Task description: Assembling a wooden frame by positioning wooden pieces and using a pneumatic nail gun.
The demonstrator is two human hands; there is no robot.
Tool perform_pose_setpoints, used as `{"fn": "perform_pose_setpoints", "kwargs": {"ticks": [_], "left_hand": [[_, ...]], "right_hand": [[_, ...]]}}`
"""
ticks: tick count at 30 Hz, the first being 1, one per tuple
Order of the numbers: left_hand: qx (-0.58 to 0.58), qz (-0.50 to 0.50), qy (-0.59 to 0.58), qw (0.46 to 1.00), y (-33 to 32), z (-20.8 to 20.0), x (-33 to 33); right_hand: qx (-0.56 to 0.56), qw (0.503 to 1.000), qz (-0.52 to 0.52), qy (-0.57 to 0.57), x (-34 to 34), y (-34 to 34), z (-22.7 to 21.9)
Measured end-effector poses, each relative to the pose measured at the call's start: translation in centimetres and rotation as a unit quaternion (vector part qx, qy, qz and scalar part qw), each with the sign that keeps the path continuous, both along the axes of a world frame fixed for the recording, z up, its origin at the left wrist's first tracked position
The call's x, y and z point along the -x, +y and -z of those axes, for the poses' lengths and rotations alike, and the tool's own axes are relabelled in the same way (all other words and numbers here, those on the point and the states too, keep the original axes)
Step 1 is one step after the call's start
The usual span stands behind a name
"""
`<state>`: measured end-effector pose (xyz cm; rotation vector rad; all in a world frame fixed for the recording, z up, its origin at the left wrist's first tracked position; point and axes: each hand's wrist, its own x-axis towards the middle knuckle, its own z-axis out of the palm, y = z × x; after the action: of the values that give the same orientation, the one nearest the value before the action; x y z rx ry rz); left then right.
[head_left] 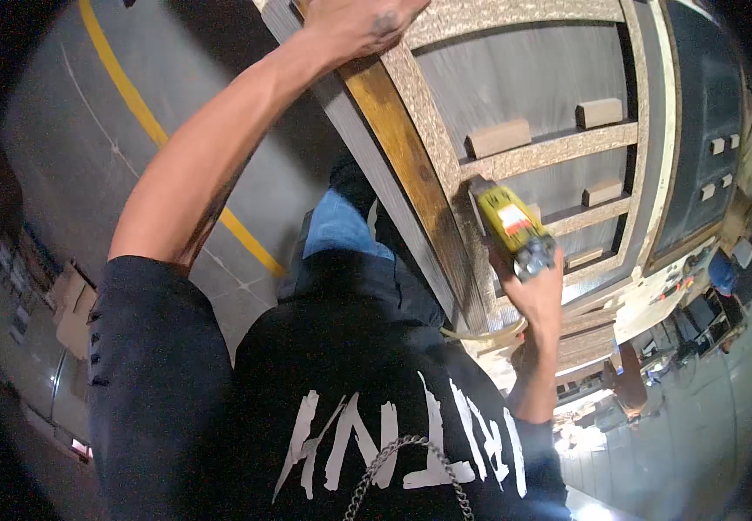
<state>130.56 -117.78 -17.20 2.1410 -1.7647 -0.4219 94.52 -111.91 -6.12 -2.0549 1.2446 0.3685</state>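
A pneumatic nail gun (512,221), yellow and black, is in my right hand (536,291). My fingers are closed round its grip, and its nose points at the near side of a wooden frame (549,160). Chipboard strips and crossbars over a grey panel (515,87) make up this frame. Up at the picture's top edge, my left hand (371,26) is closed over the frame's near corner, with its fingertips partly cut off. Small wooden blocks (499,137) stand along the crossbars. A pale hose (489,333) runs below my right hand.
A brown-stained board (397,130) and a grey rail (350,122) edge the frame on my side. Farther right lies another dark panel (697,130) with small blocks. A bench (667,291) holds assorted items. The floor at left bears a yellow line (132,95).
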Motion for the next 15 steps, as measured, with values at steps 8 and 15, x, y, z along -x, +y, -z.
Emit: {"fn": "perform_pose_setpoints", "kwargs": {"ticks": [8,15], "left_hand": [[-0.058,0.036,-0.038,0.997,5.0,-1.3,-3.0],[0.064,-0.010,0.010,0.998,5.8,1.1,-2.9]], "right_hand": [[-0.066,0.955,0.281,0.061,-0.9,0.5,-4.9],[-0.109,0.978,0.179,0.026,-8.0,-3.9,-3.8]]}}
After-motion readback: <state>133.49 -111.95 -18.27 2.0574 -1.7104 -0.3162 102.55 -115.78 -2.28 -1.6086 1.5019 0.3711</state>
